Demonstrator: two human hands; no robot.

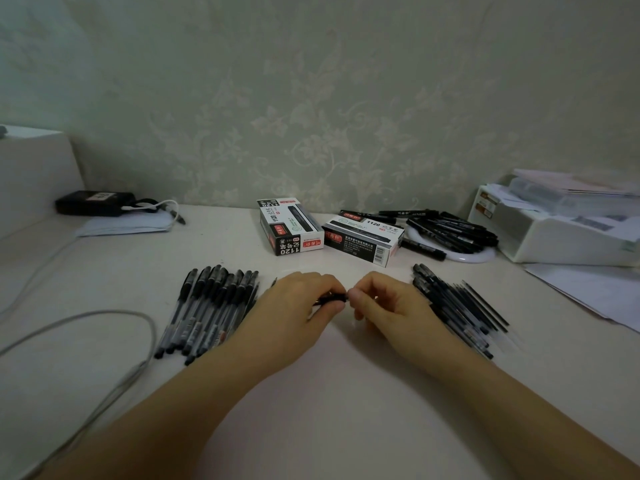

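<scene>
So both hands meet in the middle, just above the glossy off-white counter (329,403), forearms coming in as a V from the bottom corners. The left hand (301,301) is knuckles-up with its fingers curled round a short black pen (331,298), which pokes out sideways toward the right hand (391,303). That one has its fingertips bunched and pinching right at the pen's end; it's too small to make out exactly what's under them. Just left of the left hand there's a fanned pile (211,306) of slim pens with clear barrels and black caps, tips pointing toward the person. Just right of the right hand lies a messier heap (457,306) of thin dark sticks and barrels. Beyond the hands are two black cardboard boxes (363,237) with red labels, and further right of those a bunch of matte black markers (453,230). A grey cable (104,315) loops well off to the left.
</scene>
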